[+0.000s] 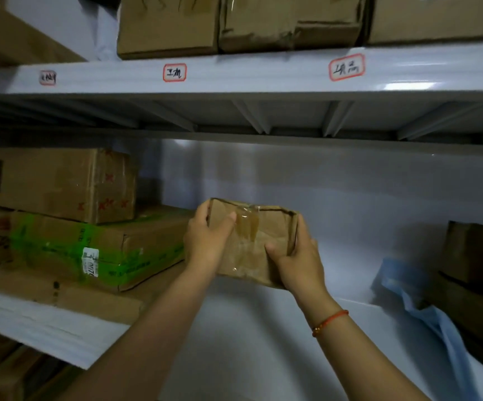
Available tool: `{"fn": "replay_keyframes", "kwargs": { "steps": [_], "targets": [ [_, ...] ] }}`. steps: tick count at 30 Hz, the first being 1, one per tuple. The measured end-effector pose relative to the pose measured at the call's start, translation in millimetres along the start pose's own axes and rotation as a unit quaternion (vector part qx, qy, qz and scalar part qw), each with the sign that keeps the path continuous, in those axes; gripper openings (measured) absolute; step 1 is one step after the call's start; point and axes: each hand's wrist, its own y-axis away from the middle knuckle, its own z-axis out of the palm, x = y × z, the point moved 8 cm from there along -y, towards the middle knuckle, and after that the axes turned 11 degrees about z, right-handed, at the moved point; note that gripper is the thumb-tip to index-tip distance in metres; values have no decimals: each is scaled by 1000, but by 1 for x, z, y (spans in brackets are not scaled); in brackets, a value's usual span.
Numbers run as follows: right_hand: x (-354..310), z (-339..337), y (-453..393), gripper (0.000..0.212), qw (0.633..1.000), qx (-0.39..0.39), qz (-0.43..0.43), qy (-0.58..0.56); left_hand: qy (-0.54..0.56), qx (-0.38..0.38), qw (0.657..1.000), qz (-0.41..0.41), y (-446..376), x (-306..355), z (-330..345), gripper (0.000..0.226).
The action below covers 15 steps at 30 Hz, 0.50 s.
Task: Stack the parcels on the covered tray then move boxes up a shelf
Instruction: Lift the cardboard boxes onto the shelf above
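1. I've got a small cardboard box (253, 241) between both hands, held in the air in front of the white shelf bay. It is a flat rectangular carton, brown, creased, with wrinkled clear tape across its top face.
2. My left hand (208, 241) grips its left end, thumb on top, fingers wrapped around the far edge. My right hand (296, 256) clamps the right end, thumb pressed on the top face. Red bead bracelet (330, 322) on that wrist.
3. To the left: a stack of larger cartons. The green-taped box (98, 250) sits just beside the held one, a plain brown box (57, 183) on top of it.
4. To the right: crumpled blue sheet (425, 308) against dark cartons (474, 256).
5. The upper shelf (263, 73) is glossy white metal, with three red-bordered handwritten labels and more brown boxes (234, 24) along its front.
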Motion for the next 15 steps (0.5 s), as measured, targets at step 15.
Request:
{"fn": "replay_keyframes", "kwargs": {
  "steps": [15],
  "targets": [
    [-155, -16, 143, 84, 957, -103, -241, -127, 15, 303, 934, 190, 110, 152, -185, 41]
  ]
}}
